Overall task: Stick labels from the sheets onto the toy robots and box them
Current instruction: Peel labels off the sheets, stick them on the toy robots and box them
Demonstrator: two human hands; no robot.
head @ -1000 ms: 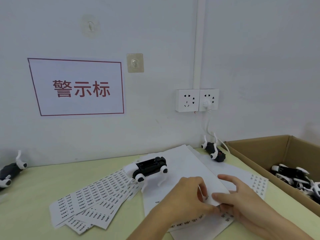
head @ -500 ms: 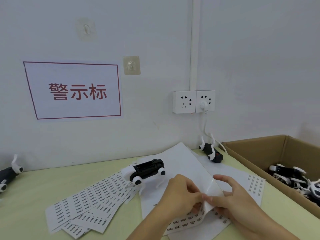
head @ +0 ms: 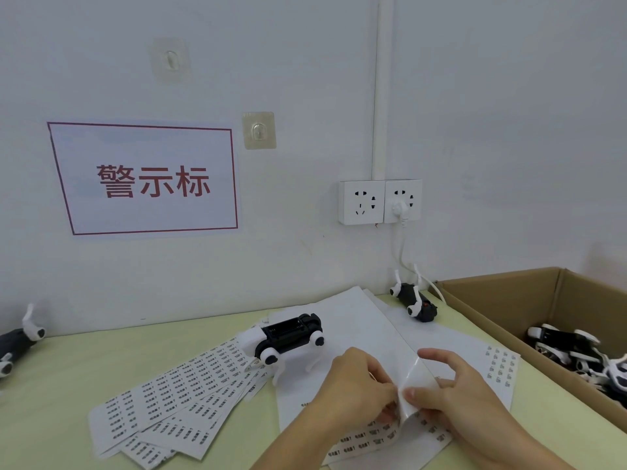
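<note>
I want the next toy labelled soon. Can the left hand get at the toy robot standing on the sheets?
Probably yes. The toy robot stands just beyond the left hand with nothing between them, but that hand is pinching the label sheet and must let go first.

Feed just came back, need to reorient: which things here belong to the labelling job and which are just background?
Job:
- label sheet held by left hand and right hand
- fanned label sheets
- toy robot on the paper
- second toy robot near the wall
- cardboard box holding robots

Background:
- wall sign
- sockets
- adhesive hooks
</note>
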